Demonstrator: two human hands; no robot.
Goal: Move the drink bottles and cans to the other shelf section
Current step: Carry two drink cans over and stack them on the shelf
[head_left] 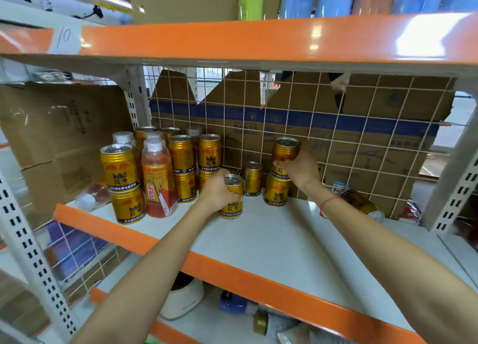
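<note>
Gold Red Bull cans fill the left part of the white shelf, some stacked two high, with orange drink bottles among them. My left hand grips a gold can standing on the shelf. My right hand holds another gold can above a stacked can near the wire grid. A single can stands between my hands. One more gold can lies on its side behind my right wrist.
A wire grid with cardboard behind it backs the shelf. An orange shelf edge runs overhead. A cardboard box fills the left section. A bottle lies on its side at the far left. The lower shelf holds a white appliance and other items.
</note>
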